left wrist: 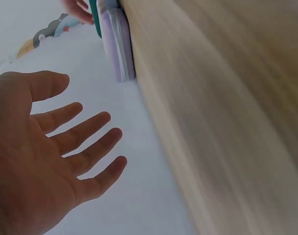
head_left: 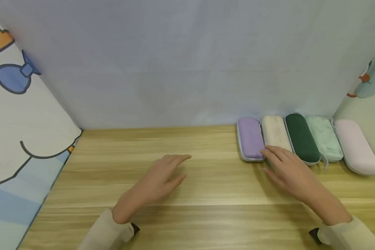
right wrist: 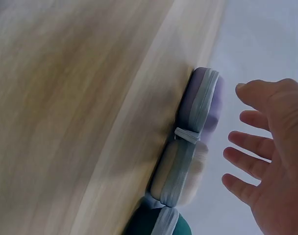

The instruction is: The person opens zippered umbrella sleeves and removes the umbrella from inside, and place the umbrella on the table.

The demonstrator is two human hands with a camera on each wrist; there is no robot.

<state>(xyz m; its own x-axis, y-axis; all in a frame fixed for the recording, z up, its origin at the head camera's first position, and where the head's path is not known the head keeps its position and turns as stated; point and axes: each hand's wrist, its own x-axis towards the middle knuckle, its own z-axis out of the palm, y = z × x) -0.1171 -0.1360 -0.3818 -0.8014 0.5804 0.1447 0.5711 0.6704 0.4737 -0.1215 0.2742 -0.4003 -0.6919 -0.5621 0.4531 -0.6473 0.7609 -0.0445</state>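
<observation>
Side by side at the back right of the wooden table lie several zippered cases: a purple case [head_left: 251, 138], a cream case [head_left: 275, 130], a dark green case [head_left: 301, 139], a mint case [head_left: 325, 139] and a pale pink case [head_left: 357, 147]. My right hand [head_left: 289, 173] hovers over the near ends of the cream and purple cases, holding nothing. In the right wrist view its fingers are spread, apart from the purple case [right wrist: 203, 103]. My left hand [head_left: 153, 180] is raised above the middle of the table, empty, its fingers loosely extended in the left wrist view.
A pale cloth wall [head_left: 187, 69] rises behind the wooden table [head_left: 206, 222]. On the left stands a panel [head_left: 34, 118] with cartoon prints, and another printed panel [head_left: 367, 104] borders the right side, close to the pink case. Grey loops stick out from some cases.
</observation>
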